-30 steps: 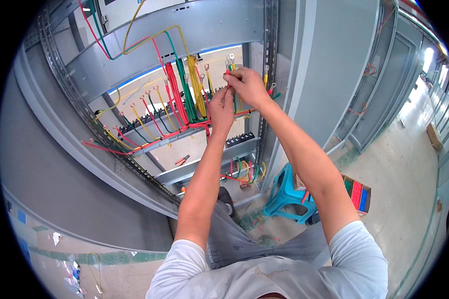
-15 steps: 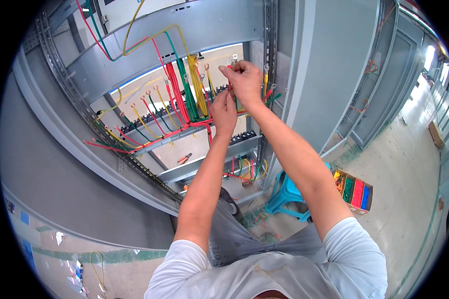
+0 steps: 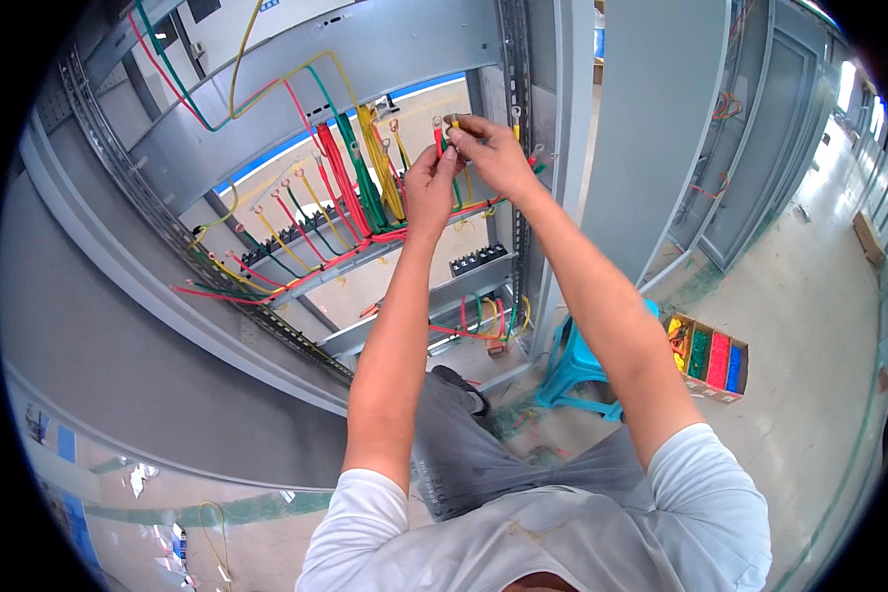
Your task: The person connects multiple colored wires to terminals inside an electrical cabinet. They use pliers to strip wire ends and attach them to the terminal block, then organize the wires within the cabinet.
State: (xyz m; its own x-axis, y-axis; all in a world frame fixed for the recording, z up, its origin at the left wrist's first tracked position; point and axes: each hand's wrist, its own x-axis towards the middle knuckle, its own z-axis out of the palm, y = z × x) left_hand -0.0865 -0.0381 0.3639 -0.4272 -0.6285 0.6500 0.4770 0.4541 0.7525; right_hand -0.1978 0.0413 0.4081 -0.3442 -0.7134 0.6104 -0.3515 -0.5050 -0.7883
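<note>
Both my hands are raised to the right part of a bundle of coloured wires inside an open grey cabinet frame. My right hand [image 3: 498, 156] is closed in a pinch on a yellow-sleeved wire end [image 3: 455, 123]. Just below and to its left, my left hand [image 3: 432, 192] pinches a wire whose colour the fingers hide. A red-sleeved wire with a ring lug [image 3: 438, 126] stands up right behind the left fingertips. Further left rise thick bundles of red wires [image 3: 337, 168], green wires [image 3: 367, 183] and yellow wires [image 3: 385, 163], several ending in bare ring lugs.
Black terminal blocks [image 3: 479, 260] sit on a lower rail. A grey cabinet panel [image 3: 651, 128] stands to the right. On the floor are a blue plastic stool [image 3: 574, 367] and a divided cardboard box [image 3: 708, 357] of yellow, green, red and blue pieces. Scraps lie at lower left.
My hands have gone from a red-sleeved wire to the yellow-sleeved one; the red sleeve and its lug now stand free of the right fingers. The view has shifted slightly.
</note>
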